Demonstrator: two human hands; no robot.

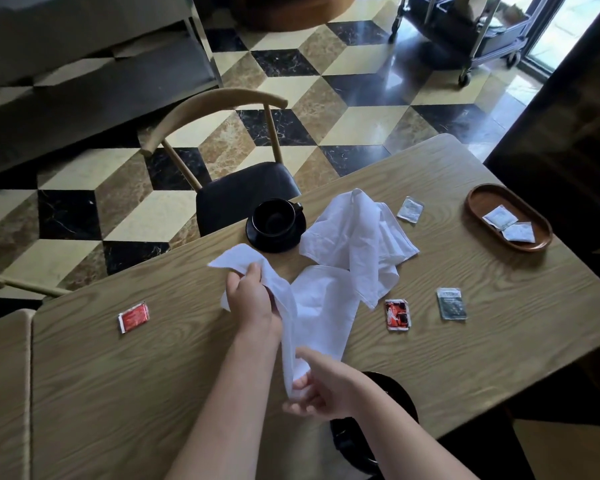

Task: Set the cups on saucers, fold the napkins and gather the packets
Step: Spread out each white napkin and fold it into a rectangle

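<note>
A white napkin (321,306) is lifted off the wooden table (125,386); my left hand (252,296) grips its far corner and my right hand (321,382) pinches its near corner. A second white napkin (357,233) lies crumpled behind it. A black cup (272,216) stands on a black saucer (257,237) at the far edge. Loose packets lie around: a red one (133,317) at left, a red-and-black one (397,314), a grey one (451,303) and a silver one (410,209). Two white packets (508,223) rest in the oval wooden tray (478,199) at right.
A wooden chair with a dark seat (243,192) is pushed up to the far side of the table. A black round object (395,396) sits at the near edge, partly hidden by my right arm. A wheeled cart (465,32) stands on the chequered floor beyond.
</note>
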